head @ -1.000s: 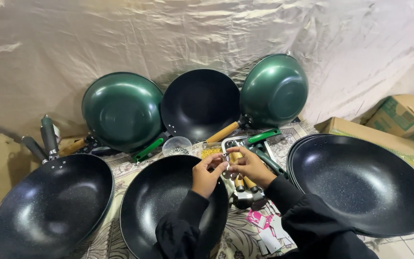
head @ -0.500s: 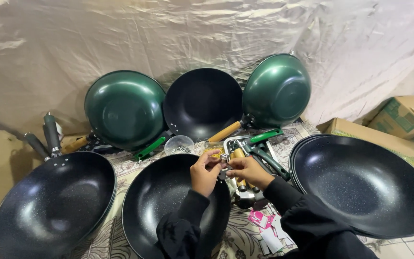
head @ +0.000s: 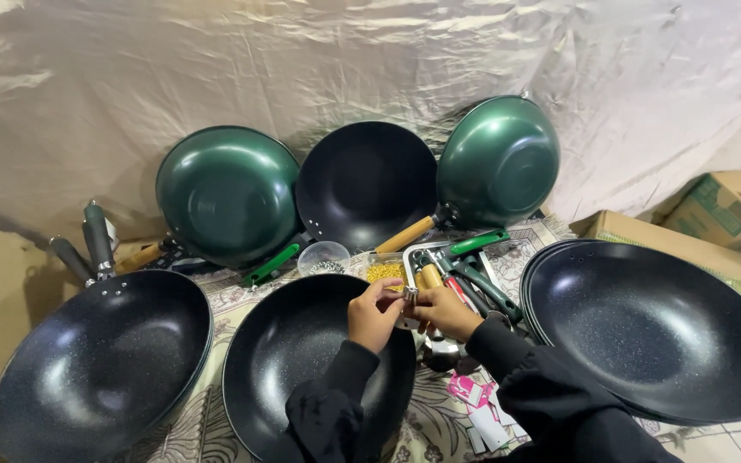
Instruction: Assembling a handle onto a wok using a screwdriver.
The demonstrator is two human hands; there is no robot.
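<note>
Behind everything hangs a big crinkled beige sheet (head: 130, 77), pretty much filling the whole backdrop. On the floor in front of it, the biggest item is the wide black wok (head: 653, 330) at the right, speckled inside, sitting on what looks like a stack of rims. Over on the left is another black wok (head: 100, 364) with dark handles (head: 96, 244) poking up behind it. Closer to the middle, right under the person's arms, sits a third black wok (head: 302, 360).

Leaning against the sheet are three more: a green wok (head: 229, 193) showing its underside, a black wok (head: 366, 184) facing out with a wooden handle (head: 405, 233), and another green wok (head: 499, 159). Cardboard boxes (head: 713, 214) sit off to the right.

A patterned cloth (head: 439, 429) covers the floor. On it there's a metal tray (head: 456, 266) with green handles (head: 482, 244), plus a little clear bowl (head: 323, 257) and a tub of yellowish bits (head: 385, 271).

Both hands meet just over the middle wok's far rim. The left hand (head: 372, 313) and right hand (head: 443, 310) are both curled, fingertips pinching a small shiny metal piece (head: 410, 295) between them. Can't make out exactly what the piece is, too tiny. Black sleeves (head: 551, 403) cover both arms.
</note>
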